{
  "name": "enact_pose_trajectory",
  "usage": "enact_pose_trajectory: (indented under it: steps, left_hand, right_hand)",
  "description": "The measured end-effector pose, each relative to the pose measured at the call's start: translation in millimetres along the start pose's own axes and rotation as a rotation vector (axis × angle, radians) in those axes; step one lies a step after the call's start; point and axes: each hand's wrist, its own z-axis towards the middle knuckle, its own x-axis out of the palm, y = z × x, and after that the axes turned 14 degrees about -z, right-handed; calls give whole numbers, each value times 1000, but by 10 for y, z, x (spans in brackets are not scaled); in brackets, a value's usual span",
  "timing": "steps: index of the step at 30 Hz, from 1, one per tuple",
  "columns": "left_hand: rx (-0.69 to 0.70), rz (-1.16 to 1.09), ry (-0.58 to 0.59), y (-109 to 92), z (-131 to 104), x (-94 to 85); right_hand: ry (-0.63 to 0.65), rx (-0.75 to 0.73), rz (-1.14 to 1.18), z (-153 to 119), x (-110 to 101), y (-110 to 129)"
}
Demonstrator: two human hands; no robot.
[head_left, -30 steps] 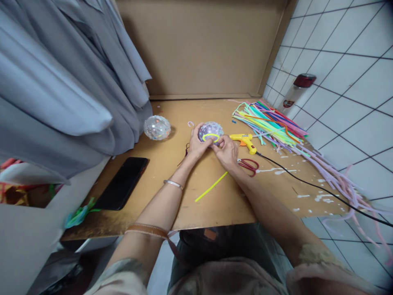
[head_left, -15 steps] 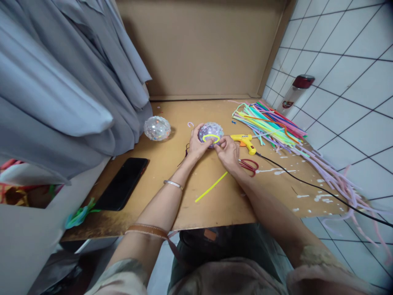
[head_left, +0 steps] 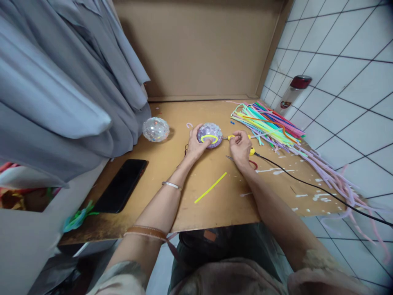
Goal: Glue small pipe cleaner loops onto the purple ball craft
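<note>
My left hand (head_left: 196,144) holds a purple speckled ball (head_left: 214,130) from its left side, the thumb pressed on a curved yellow strip (head_left: 209,137) on the ball's front. To the right, my right hand (head_left: 241,146) is over the yellow glue gun (head_left: 252,151), its fingers curled together and hiding most of the gun's body; whether they grip it or something small I cannot make out. The gun's metal nozzle points toward the ball. A straight yellow strip (head_left: 211,187) lies nearer me, and red-handled scissors (head_left: 253,164) are partly hidden under my right hand.
A clear speckled ball (head_left: 156,129) sits on the left of the table (head_left: 190,217), with a black phone (head_left: 121,186) nearer me. Colourful fuzzy sticks (head_left: 267,123) are heaped at the right. A black cord (head_left: 294,176) crosses the right side; a bottle (head_left: 294,92) stands by the tiles.
My right hand has left the ball and moved right, over the glue gun. My left hand keeps its hold on the purple ball.
</note>
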Motion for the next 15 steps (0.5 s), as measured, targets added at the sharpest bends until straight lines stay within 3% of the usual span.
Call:
enact_pose_trajectory:
  steps: [8, 15]
  left_hand:
    - [-34, 27, 30, -112, -34, 36]
    - [-17, 42, 2, -74, -30, 56]
  right_hand:
    - [196, -271, -187, -179, -2, 118]
    - [167, -257, -201, -118, -91, 174]
